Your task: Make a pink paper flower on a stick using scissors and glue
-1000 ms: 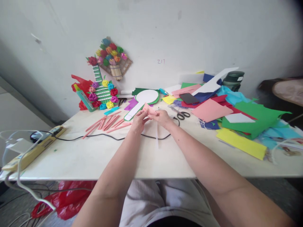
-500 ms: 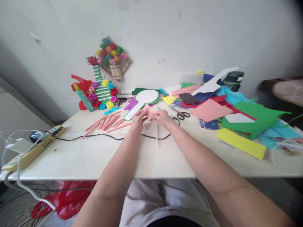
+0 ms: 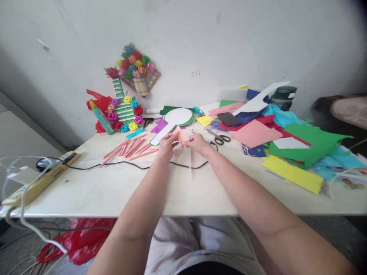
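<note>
Over the middle of the table, my left hand (image 3: 168, 145) and my right hand (image 3: 197, 144) both pinch a small piece of pink paper (image 3: 183, 135), one at each side. The paper looks bent or partly curled; its lower edge is hidden by my fingers. A thin pale strip (image 3: 190, 164) hangs or lies just below my right hand; I cannot tell which. To the left of my hands lie several rolled pink paper sticks (image 3: 134, 148). Behind my hands is a white paddle-shaped cutout with a green edge (image 3: 178, 116).
Scissors (image 3: 219, 138), a phone (image 3: 229, 119) and heaped coloured sheets (image 3: 309, 141) lie on the right. A glue bottle (image 3: 101, 119) and paper-flower decorations (image 3: 126, 109) stand at the back left. A black cable (image 3: 114, 163) crosses the table from a power strip (image 3: 43, 179).
The pink paper has bent more between my fingers, and my right fingers have shifted slightly on it. Everything else on the table stays where it was.
</note>
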`<move>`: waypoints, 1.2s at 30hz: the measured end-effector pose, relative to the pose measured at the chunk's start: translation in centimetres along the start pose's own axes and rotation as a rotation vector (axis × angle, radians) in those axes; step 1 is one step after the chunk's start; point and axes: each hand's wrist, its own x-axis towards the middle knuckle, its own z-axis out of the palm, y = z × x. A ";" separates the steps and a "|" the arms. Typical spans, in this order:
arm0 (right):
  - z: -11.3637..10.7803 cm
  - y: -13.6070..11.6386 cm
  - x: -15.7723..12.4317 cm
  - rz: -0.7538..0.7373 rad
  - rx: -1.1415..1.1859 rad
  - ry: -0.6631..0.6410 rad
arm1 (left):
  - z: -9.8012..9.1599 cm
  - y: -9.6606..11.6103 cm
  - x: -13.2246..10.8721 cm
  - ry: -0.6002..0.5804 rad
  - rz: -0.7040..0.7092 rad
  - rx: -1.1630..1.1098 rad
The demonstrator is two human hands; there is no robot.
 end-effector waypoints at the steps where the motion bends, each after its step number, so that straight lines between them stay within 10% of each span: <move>1: 0.0 0.0 0.0 0.003 -0.004 0.000 | 0.0 0.0 0.0 0.001 -0.001 0.001; 36: 0.1 0.0 0.0 -0.004 -0.020 -0.031 | -0.2 0.0 0.1 -0.016 -0.013 0.025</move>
